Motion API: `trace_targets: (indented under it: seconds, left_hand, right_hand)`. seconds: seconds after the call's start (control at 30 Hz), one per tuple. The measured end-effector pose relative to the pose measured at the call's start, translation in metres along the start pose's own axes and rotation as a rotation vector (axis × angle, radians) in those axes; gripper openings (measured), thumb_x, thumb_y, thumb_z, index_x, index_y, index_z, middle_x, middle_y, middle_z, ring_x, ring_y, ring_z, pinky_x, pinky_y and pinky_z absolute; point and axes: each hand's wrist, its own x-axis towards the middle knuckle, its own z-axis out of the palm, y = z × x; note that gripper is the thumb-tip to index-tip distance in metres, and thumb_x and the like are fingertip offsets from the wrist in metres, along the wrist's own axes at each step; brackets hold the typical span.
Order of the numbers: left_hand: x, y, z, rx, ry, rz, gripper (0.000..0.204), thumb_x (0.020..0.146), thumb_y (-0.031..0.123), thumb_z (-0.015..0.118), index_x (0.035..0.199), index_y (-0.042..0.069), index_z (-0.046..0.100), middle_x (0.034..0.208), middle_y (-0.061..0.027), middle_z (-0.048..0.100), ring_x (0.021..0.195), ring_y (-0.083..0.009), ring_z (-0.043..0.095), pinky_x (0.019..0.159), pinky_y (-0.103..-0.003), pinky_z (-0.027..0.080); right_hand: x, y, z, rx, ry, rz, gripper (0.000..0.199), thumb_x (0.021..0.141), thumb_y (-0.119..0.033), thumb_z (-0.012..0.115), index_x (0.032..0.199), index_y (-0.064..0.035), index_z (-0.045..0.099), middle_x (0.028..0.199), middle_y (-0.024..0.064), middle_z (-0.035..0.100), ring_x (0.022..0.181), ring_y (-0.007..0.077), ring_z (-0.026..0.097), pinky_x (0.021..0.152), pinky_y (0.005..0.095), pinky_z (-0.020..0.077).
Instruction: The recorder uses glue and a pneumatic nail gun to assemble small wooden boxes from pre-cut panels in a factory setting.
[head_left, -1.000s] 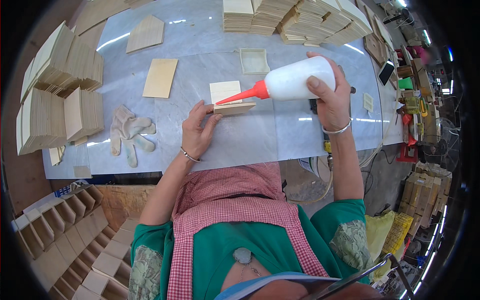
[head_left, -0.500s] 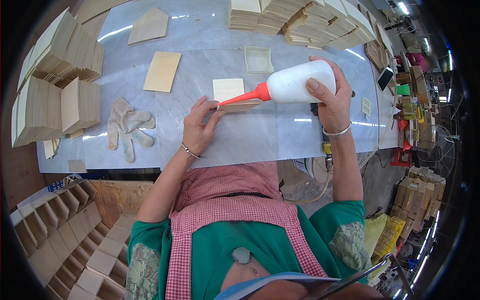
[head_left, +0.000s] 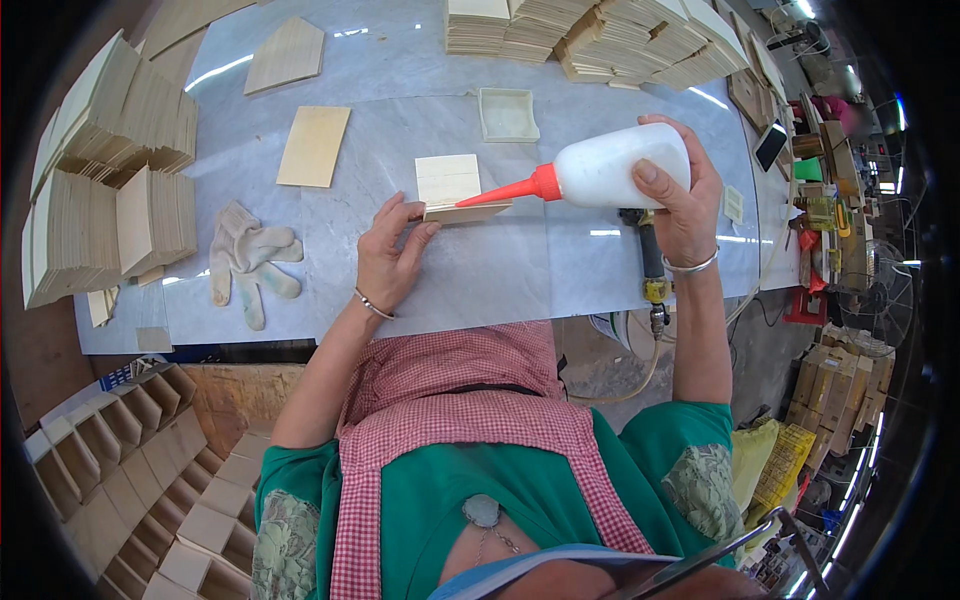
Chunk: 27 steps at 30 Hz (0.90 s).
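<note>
My right hand [head_left: 680,190] is wrapped round a white squeeze bottle [head_left: 610,168] with a long red nozzle, held on its side. The nozzle tip points left and rests at the upper edge of a small wooden board [head_left: 468,213]. Pinched at its left end by my left hand [head_left: 392,238], that board is tilted up, its edge toward me. Just behind it a pale square wooden piece [head_left: 447,178] lies on the table; whether the two touch, I cannot tell. Whatever leaves the nozzle is too small to make out.
Wooden board stacks [head_left: 90,230] stand at the left, and more stacks [head_left: 600,40] at the back. A glove [head_left: 250,255], a loose panel [head_left: 313,147], a pentagonal board [head_left: 286,56] and a shallow square tray [head_left: 508,115] lie on the table. An air tool [head_left: 652,265] sits near my right wrist.
The bottle has moved right, its nozzle tip sliding along the board's edge away from my left fingers. My left hand keeps its hold on the board. The whole view has shifted slightly.
</note>
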Motion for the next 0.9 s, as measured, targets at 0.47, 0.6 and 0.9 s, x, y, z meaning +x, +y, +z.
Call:
trace_targets:
  seconds: [0.47, 0.6, 0.9]
  left_hand:
    - [-0.002, -0.001, 0.000, -0.004, -0.022, -0.054, 0.015, 0.083, 0.007, 0.065, 0.097, 0.002, 0.062, 0.089, -0.0118, 0.068, 0.087, -0.0253, 0.066, 0.102, -0.041, 0.039]
    - [-0.001, -0.004, -0.008, 0.008, -0.065, -0.122, 0.022, 0.082, 0.003, 0.064, 0.104, 0.002, 0.061, 0.097, -0.0121, 0.067, 0.096, -0.0234, 0.063, 0.100, -0.037, 0.040]
    - [0.092, -0.001, -0.045, -0.052, -0.057, -0.143, 0.032, 0.081, 0.007, 0.061, 0.112, -0.001, 0.056, 0.113, -0.0088, 0.061, 0.107, -0.0178, 0.056, 0.094, -0.031, 0.042]
  right_hand:
    - [-0.012, 0.008, -0.043, 0.002, 0.084, 0.017, 0.047, 0.074, -0.012, 0.076, 0.115, 0.0000, 0.056, 0.100, 0.0059, 0.058, 0.090, 0.0141, 0.057, 0.081, 0.0270, 0.0472]
    - [-0.004, 0.022, -0.053, 0.077, 0.136, 0.023, 0.045, 0.079, -0.016, 0.072, 0.117, 0.0008, 0.054, 0.102, 0.0072, 0.058, 0.093, 0.0161, 0.057, 0.082, 0.0290, 0.0476]
    - [0.038, 0.100, -0.066, 0.416, 0.244, 0.310, 0.038, 0.091, -0.031, 0.058, 0.112, 0.0004, 0.049, 0.104, 0.0105, 0.059, 0.096, 0.0224, 0.063, 0.076, 0.0372, 0.0555]
